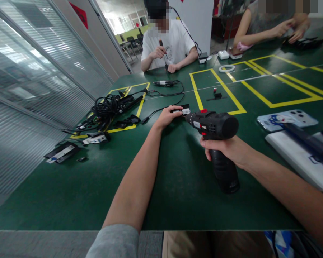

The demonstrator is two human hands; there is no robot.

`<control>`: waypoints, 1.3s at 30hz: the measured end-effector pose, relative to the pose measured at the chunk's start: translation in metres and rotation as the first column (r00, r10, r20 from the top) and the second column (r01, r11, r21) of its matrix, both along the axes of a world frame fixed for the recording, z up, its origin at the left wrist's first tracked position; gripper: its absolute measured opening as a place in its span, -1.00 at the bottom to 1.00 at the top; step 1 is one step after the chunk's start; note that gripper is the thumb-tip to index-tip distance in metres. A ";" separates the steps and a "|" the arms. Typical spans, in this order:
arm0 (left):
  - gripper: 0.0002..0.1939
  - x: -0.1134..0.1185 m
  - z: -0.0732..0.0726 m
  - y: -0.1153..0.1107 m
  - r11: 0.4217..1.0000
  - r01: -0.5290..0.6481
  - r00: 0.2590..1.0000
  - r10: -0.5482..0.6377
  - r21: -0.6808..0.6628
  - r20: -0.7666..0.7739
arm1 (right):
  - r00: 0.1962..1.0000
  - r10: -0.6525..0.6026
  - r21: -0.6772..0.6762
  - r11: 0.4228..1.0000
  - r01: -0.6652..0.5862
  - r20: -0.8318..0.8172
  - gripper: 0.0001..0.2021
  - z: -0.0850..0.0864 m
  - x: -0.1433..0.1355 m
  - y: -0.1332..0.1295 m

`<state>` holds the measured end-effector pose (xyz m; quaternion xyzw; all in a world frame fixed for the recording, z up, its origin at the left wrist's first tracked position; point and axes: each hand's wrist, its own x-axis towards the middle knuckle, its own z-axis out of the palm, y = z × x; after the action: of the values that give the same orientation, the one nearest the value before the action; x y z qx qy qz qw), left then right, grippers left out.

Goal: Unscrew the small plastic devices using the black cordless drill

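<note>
My right hand point(227, 148) is wrapped round the grip of a black cordless drill point(215, 125) with red details. The drill lies level, its chuck pointing away and left. At its tip is a small black piece with a white label point(186, 110), low over the green table. The fingers of my left hand point(169, 116) are closed on that piece from the left side. Whether the drill bit touches it is hard to make out. A black cable with a plug point(145, 120) lies just left of my left hand.
A heap of black cables point(107, 109) and black boxes point(61, 152) lie at the left. On the right are a phone point(288, 120) and a white flat case point(298, 157). Across the table point(97, 200), marked with yellow tape, two people handle things. A white ring point(226, 68) lies near them.
</note>
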<state>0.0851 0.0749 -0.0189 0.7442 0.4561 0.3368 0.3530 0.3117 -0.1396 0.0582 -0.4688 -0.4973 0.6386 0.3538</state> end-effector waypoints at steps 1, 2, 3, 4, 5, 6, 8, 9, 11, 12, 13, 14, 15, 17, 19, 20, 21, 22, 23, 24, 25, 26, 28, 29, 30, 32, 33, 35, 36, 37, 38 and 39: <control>-0.52 0.000 0.000 0.000 1.000 0.005 1.000 -0.005 0.002 0.000 | 1.000 -0.003 -0.004 1.000 0.003 0.000 -0.82 0.000 0.000 0.000; -0.52 0.000 -0.001 0.001 1.000 0.008 1.000 -0.008 0.004 0.001 | 1.000 -0.006 -0.007 1.000 0.006 0.003 -0.82 0.000 0.000 0.000; -0.52 -0.001 -0.001 0.001 1.000 0.011 1.000 -0.011 0.007 0.003 | 1.000 -0.008 -0.008 1.000 0.008 0.007 -0.81 0.000 -0.001 -0.001; -0.52 -0.001 -0.001 0.002 1.000 0.014 1.000 -0.014 0.009 0.004 | 1.000 -0.009 -0.005 1.000 0.009 0.010 -0.81 0.001 -0.001 -0.001; -0.52 -0.001 -0.002 0.002 1.000 0.017 1.000 -0.017 0.013 0.005 | 1.000 -0.011 0.001 1.000 0.011 0.011 -0.81 0.001 -0.001 -0.001; -0.52 -0.001 -0.002 0.002 1.000 0.019 1.000 -0.019 0.015 0.007 | 1.000 -0.016 0.006 1.000 0.016 0.009 -0.81 0.002 -0.002 -0.001; -0.52 -0.001 -0.002 0.002 1.000 0.018 1.000 -0.018 0.013 0.007 | 1.000 -0.022 0.010 1.000 0.022 0.005 -0.82 0.003 -0.002 -0.001; -0.52 -0.001 -0.002 0.002 1.000 0.012 1.000 -0.013 0.009 0.006 | 1.000 -0.021 0.011 1.000 0.021 0.004 -0.82 0.003 -0.002 0.000; -0.53 -0.001 -0.001 0.002 1.000 0.005 1.000 -0.005 0.005 0.004 | 1.000 -0.012 0.013 1.000 0.012 0.009 -0.82 0.002 -0.002 0.000; -0.53 -0.001 -0.001 0.001 1.000 0.006 1.000 -0.006 0.005 0.002 | 1.000 -0.007 0.014 1.000 0.006 0.011 -0.82 0.002 -0.001 0.000; -0.53 0.000 -0.001 0.001 1.000 0.010 1.000 -0.010 0.009 0.003 | 1.000 -0.004 0.016 1.000 0.003 0.010 -0.82 0.002 -0.001 0.000; -0.54 0.000 -0.001 0.001 1.000 0.014 1.000 -0.014 0.012 0.004 | 1.000 -0.006 0.018 1.000 0.006 0.007 -0.82 0.001 -0.001 0.000; -0.54 0.000 0.000 0.001 1.000 0.017 1.000 -0.017 0.015 0.006 | 1.000 -0.009 0.017 1.000 0.009 0.003 -0.82 0.001 0.000 0.000; -0.54 0.000 0.000 0.000 1.000 0.013 1.000 -0.013 0.010 0.007 | 1.000 -0.011 0.009 1.000 0.011 -0.002 -0.81 0.001 0.000 0.000; -0.54 0.000 0.000 0.000 1.000 0.003 1.000 -0.003 0.001 0.005 | 1.000 -0.001 -0.004 1.000 0.001 0.005 -0.81 0.002 0.000 -0.001; -0.54 0.000 0.000 0.000 1.000 0.001 1.000 -0.001 0.000 0.004 | 1.000 0.001 -0.009 1.000 -0.001 0.011 -0.81 0.002 0.000 -0.001; -0.54 0.000 0.000 0.000 1.000 0.000 1.000 0.000 0.002 0.004 | 1.000 0.000 -0.010 1.000 0.000 0.017 -0.80 0.003 0.000 -0.001; -0.54 0.000 0.000 0.000 1.000 -0.001 1.000 0.001 0.006 0.004 | 1.000 -0.004 -0.010 1.000 0.004 0.022 -0.81 0.003 0.000 0.000; -0.54 0.000 0.001 0.000 1.000 -0.001 1.000 0.001 0.010 0.005 | 1.000 -0.007 -0.008 1.000 0.007 0.026 -0.81 0.003 0.000 0.000; -0.54 0.000 0.001 -0.001 1.000 0.000 1.000 0.000 0.010 0.008 | 1.000 -0.008 -0.006 1.000 0.008 0.030 -0.81 0.003 0.000 0.000; -0.54 0.000 0.001 -0.001 1.000 0.000 1.000 0.000 0.008 0.011 | 0.999 -0.007 -0.001 1.000 0.007 0.033 -0.82 0.003 0.000 0.000; -0.53 0.000 0.001 -0.001 1.000 0.001 1.000 -0.001 0.003 0.014 | 0.999 -0.001 0.002 1.000 0.001 0.035 -0.82 0.003 0.000 0.000; -0.53 0.000 0.001 -0.001 1.000 0.002 1.000 -0.002 -0.004 0.018 | 0.999 0.007 0.006 1.000 -0.007 0.039 -0.81 0.002 0.000 0.000; -0.53 0.000 0.001 -0.001 1.000 0.001 1.000 -0.001 -0.001 0.018 | 0.999 0.006 0.011 1.000 -0.007 0.039 -0.81 0.001 0.000 0.000; -0.54 0.001 0.000 -0.001 1.000 -0.002 1.000 0.002 0.005 0.015 | 0.999 0.003 0.013 1.000 -0.004 0.036 -0.81 0.000 0.000 0.000; -0.55 0.001 0.000 -0.001 1.000 -0.007 1.000 0.007 0.017 0.008 | 1.000 -0.010 0.017 1.000 0.010 0.021 -0.82 -0.002 0.000 0.000; -0.55 0.001 0.000 -0.001 1.000 -0.009 1.000 0.008 0.019 0.005 | 1.000 -0.017 0.019 1.000 0.017 0.013 -0.82 -0.002 0.000 0.000; -0.55 0.001 0.000 -0.001 1.000 -0.007 1.000 0.007 0.014 0.003 | 1.000 -0.017 0.011 1.000 0.017 0.008 -0.82 -0.002 0.000 0.000; -0.55 0.001 0.001 -0.001 1.000 -0.005 1.000 0.005 0.010 0.004 | 1.000 -0.013 0.007 1.000 0.013 0.010 -0.82 -0.002 0.000 0.000; -0.55 0.001 0.001 -0.001 1.000 -0.003 1.000 0.003 0.007 0.007 | 1.000 -0.010 0.006 1.000 0.010 0.012 -0.82 -0.002 0.000 0.000; -0.55 0.001 0.001 0.000 1.000 0.001 1.000 -0.001 0.006 0.011 | 1.000 -0.008 0.006 1.000 0.008 0.010 -0.82 -0.002 0.000 0.001; -0.55 0.001 0.000 0.000 1.000 0.005 1.000 -0.005 0.007 0.016 | 1.000 -0.008 0.006 1.000 0.008 0.006 -0.83 -0.002 0.000 0.001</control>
<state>0.0858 0.0746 -0.0185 0.7439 0.4504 0.3433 0.3548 0.3118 -0.1391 0.0559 -0.4716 -0.4983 0.6342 0.3565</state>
